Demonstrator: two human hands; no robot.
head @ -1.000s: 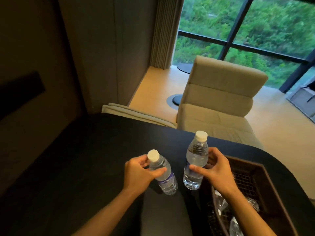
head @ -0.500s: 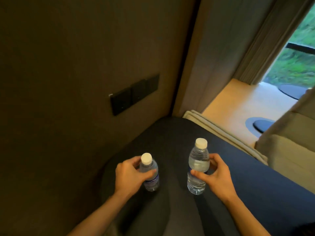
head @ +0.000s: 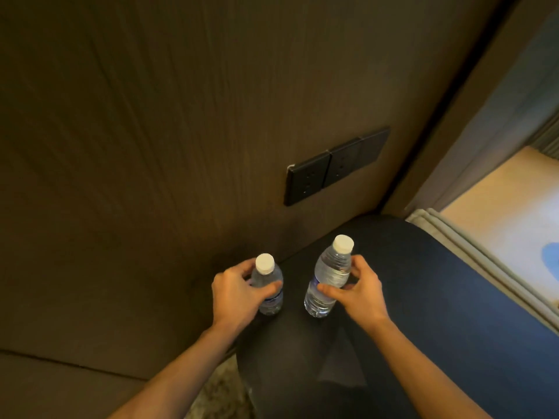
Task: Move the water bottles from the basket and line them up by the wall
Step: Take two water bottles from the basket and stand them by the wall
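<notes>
A brown wall [head: 151,146] fills most of the view, with a dark table [head: 438,313] meeting it at the lower right. A row of black sockets [head: 332,166] sits on the wall above the table's edge. The left hand [head: 239,293] wraps around the left bottle [head: 269,293], upright close to the wall. The right hand [head: 360,293] grips the right bottle [head: 328,281], which tilts slightly, beside the first and a little apart from it. Whether either base touches the table cannot be told. Both have white caps [head: 265,263].
</notes>
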